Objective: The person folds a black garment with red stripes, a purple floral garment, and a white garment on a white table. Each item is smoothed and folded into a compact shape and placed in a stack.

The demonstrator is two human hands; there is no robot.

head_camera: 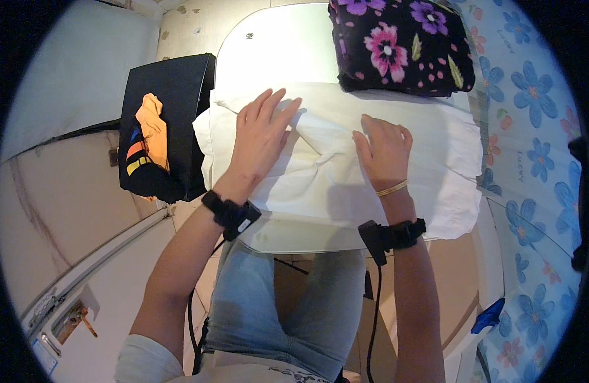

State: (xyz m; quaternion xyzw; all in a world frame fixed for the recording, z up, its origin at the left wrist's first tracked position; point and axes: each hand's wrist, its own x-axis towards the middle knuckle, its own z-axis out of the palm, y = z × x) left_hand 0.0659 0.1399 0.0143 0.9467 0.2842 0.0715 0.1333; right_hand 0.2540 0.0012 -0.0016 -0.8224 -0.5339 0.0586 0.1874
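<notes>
A white cloth (313,177), wrinkled in its middle, lies spread across a white table (280,48) before me. My left hand (263,131) rests on or just over the cloth's left half, palm down, with its fingers apart. Over the right half is my right hand (383,151), its fingers bent and its thumb towards the middle. Creases run between the two hands. Neither hand plainly grips the fabric. Both wrists carry black straps with small devices and cables.
A folded black fabric with pink and purple flowers (404,52) sits at the table's back right. To the left, a black box-like object (179,95) bears an orange cloth (153,127) and a black striped cloth (155,177). Blue-flowered sheeting (534,91) covers the right side.
</notes>
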